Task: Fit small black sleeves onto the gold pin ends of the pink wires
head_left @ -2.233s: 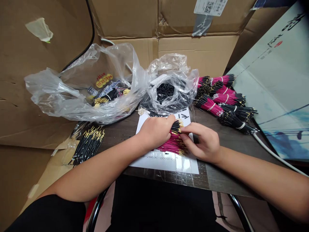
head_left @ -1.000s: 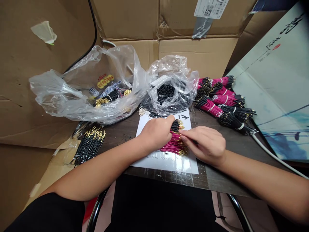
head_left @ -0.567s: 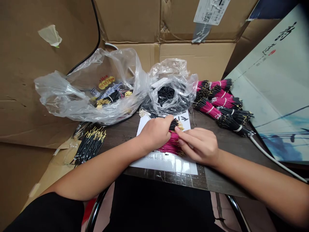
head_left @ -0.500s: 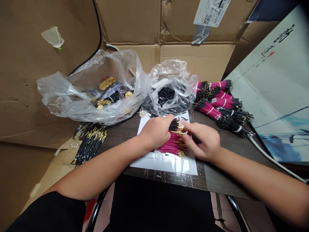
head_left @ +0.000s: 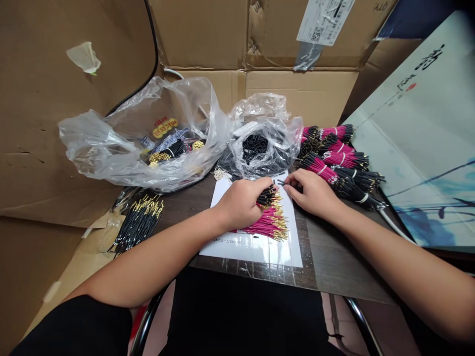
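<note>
over paper [head_left: 293, 249], left hand [head_left: 242, 201] curled (round wires [head_left: 265, 198])

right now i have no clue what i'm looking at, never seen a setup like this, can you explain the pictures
There is no machine here: a person works with two bare hands. Every picture comes from one camera worn on the head, looking forward and down.

On the dark table lies a white sheet with loose pink wires, gold at their ends. Behind it sit a large clear bag and a smaller bag of short black pieces. Tied bundles lie at the right, black wires at the left.

The left hand holds a black bunch. The right hand has its fingers at small black bits on the sheet; whether it grips one, I can't tell.
</note>
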`<state>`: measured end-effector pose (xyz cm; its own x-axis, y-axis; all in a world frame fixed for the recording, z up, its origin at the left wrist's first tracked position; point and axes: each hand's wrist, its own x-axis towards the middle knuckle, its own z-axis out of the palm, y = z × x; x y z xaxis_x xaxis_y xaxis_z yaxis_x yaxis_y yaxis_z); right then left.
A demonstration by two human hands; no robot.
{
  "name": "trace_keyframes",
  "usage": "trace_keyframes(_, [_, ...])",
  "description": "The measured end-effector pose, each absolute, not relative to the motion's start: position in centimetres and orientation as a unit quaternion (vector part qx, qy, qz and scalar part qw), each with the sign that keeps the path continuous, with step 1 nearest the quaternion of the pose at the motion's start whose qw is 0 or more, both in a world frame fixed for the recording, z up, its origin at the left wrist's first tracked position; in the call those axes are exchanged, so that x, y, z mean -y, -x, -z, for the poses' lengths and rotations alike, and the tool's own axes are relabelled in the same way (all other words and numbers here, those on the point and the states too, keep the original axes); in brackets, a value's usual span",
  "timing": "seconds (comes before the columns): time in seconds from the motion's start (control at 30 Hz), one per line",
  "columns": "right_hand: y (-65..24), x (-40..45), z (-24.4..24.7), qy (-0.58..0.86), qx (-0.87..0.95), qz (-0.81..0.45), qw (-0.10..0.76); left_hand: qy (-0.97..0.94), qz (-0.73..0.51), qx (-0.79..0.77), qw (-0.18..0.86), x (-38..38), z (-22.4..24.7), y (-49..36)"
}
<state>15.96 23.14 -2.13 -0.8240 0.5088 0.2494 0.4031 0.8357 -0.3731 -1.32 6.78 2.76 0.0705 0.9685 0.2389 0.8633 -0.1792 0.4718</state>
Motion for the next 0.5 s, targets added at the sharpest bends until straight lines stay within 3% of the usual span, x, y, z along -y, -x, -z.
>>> trace_keyframes(0.23, [-15.6, -23.2, 2.1, 0.263, 0.934, -0.176, 0.164, -0.740, -0.349, -0.558, 0.141, -6.8, -1.8, 1.2])
trace_keyframes(0.5, [-15.2, -22.9, 2.1, 0.244, 0.955, -0.110, 0.130, -0.744, -0.363, -0.541, 0.147, -6.9, -1.7, 1.0])
